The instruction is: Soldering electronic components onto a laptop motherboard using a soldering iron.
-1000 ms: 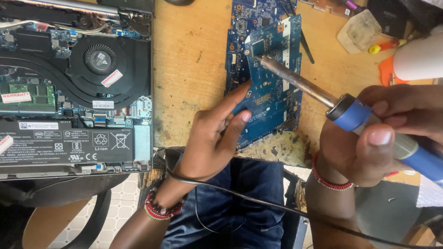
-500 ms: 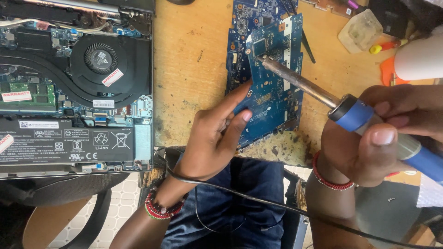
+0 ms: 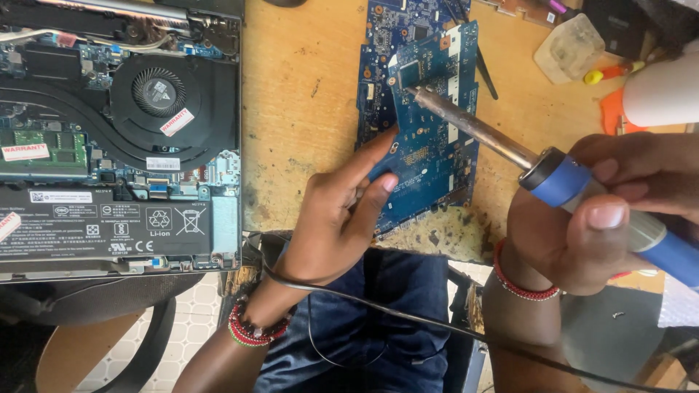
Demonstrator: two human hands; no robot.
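Closest to the person, dark blue trousers (image 3: 349,320) fill the lap, and a thin black cable (image 3: 408,316) runs across them toward the lower right. The right hand (image 3: 582,218) is clamped around the blue handle of a soldering iron (image 3: 510,149), thumb laid on top, with a red beaded bracelet (image 3: 513,280) on that wrist. The iron's long metal shaft slants up and to the left, and its tip rests on the upper part of a blue circuit board (image 3: 426,145), beside a small square chip. The left hand (image 3: 338,218), which wears red and dark bead bracelets at the wrist, lies half open with nothing gripped; its index and middle fingers stretch out and press on the board's lower left edge, pinning it flat on the wooden tabletop (image 3: 306,109). The board's near edge sits close to the scorched, pitted front rim of the tabletop. To the left, an opened laptop (image 3: 116,138) lies with its bottom cover off, showing a round fan, a copper heat pipe and a flat black battery. Farther back on the right stand a cloudy translucent plastic box (image 3: 571,47), a small tool with a yellow and red handle (image 3: 608,73), and a white rounded object (image 3: 662,91) whose kind I cannot make out.
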